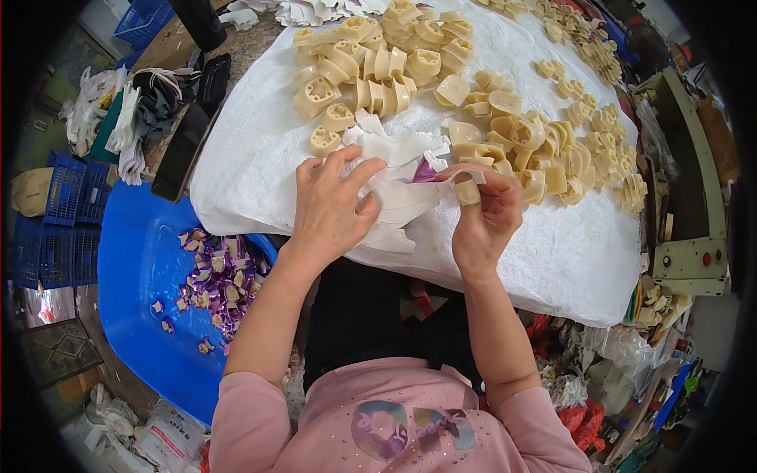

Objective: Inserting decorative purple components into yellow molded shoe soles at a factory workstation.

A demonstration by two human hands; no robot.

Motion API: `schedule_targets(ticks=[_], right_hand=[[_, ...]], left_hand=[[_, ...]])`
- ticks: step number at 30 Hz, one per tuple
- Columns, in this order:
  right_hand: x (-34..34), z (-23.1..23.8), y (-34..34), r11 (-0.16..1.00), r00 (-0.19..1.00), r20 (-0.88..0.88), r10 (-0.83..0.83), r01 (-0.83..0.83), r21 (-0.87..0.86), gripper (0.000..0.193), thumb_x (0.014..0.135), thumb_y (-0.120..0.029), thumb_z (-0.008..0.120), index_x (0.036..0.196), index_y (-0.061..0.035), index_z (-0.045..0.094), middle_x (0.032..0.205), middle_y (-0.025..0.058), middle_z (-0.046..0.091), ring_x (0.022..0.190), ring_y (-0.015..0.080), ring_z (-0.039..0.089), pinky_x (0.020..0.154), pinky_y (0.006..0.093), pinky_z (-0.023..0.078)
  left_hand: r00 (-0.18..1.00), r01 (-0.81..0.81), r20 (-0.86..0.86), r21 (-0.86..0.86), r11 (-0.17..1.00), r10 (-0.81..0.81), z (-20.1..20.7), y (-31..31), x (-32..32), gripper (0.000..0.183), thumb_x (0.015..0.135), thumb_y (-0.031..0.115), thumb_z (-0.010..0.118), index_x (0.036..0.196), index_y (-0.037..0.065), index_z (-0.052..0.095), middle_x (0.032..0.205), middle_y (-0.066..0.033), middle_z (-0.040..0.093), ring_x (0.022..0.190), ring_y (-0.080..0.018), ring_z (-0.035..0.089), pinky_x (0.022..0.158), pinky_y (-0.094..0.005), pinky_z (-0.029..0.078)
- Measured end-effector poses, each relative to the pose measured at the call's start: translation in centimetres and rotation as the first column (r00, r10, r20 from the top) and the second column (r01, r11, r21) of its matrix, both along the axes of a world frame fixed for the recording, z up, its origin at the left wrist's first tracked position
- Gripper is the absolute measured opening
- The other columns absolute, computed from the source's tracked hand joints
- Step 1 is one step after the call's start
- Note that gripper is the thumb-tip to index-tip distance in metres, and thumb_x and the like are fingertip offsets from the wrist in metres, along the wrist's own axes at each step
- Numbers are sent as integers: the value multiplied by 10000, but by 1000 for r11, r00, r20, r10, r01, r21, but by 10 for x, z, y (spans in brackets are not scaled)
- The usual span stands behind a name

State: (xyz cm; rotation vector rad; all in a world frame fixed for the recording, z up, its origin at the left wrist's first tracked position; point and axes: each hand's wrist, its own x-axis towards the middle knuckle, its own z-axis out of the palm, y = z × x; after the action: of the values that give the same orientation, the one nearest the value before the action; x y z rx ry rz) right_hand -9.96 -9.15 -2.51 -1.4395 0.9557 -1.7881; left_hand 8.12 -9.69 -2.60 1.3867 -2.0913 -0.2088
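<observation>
Near the front of the white woven cloth lies a loose pile of thin white cut pieces (pixel 398 206). My left hand (pixel 333 206) rests on the left side of this pile, its fingers apart and slightly bent. At the pile's right side, my right hand (pixel 487 211) is closed, thumb against fingers, on a shiny purple piece (pixel 425 171) with a white edge. A beige wrap or small beige part (pixel 467 192) sits at the right thumb; I cannot tell which. Beige curved plastic parts (pixel 378 67) are heaped just beyond both hands.
A blue tub (pixel 142 315) at my left holds several beige parts with purple shiny covering. The white cloth (pixel 552 268) covers the work surface. More beige parts (pixel 544 142) spread to the right. A dark phone-like slab (pixel 180 158) leans at the left edge; a green metal machine (pixel 694 260) stands right.
</observation>
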Motion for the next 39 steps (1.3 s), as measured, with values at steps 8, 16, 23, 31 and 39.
schedule_targets(ticks=[8,16,23,31,39], right_hand=[[-46,40,0,980,974,217,-64,103,-171,165,876,4,577,1009,-26,483,901,112,614,803,151,600,752,274,489],[-72,73,37,991,976,-174,131,-128,28,164,830,35,610,977,-2,549,900,109,641,824,175,620,763,299,488],[-53,62,58,972,837,-504,216,-235,27,169,750,-34,668,882,-48,565,934,86,590,857,263,543,740,348,430],[-109,54,51,953,934,-228,275,-233,192,320,737,-27,656,1051,-68,610,1064,109,556,1015,292,508,833,358,432],[-122,21,19,918,272,-890,-366,264,-296,420,618,73,584,1005,-80,634,1122,106,532,1019,295,503,848,365,441]], left_hand=[[1000,7,-23,-9,1000,-7,-3,0,2,410,692,95,639,1100,127,619,1195,-142,545,1094,-261,522,957,-393,336],[991,99,109,-165,981,-82,8,-4,9,407,696,26,626,1094,104,642,1242,-167,527,1157,-305,501,958,-414,371],[865,474,-227,82,877,-447,62,44,-45,355,698,97,695,1045,46,638,998,-129,552,906,-316,544,757,-393,445],[762,490,-604,299,819,-235,20,66,-64,244,924,134,498,1053,-23,633,762,-83,563,604,-142,493,527,-266,385],[497,621,-857,463,633,139,11,71,-81,401,990,258,399,1097,-67,607,743,-54,588,602,-66,470,515,-198,329]])
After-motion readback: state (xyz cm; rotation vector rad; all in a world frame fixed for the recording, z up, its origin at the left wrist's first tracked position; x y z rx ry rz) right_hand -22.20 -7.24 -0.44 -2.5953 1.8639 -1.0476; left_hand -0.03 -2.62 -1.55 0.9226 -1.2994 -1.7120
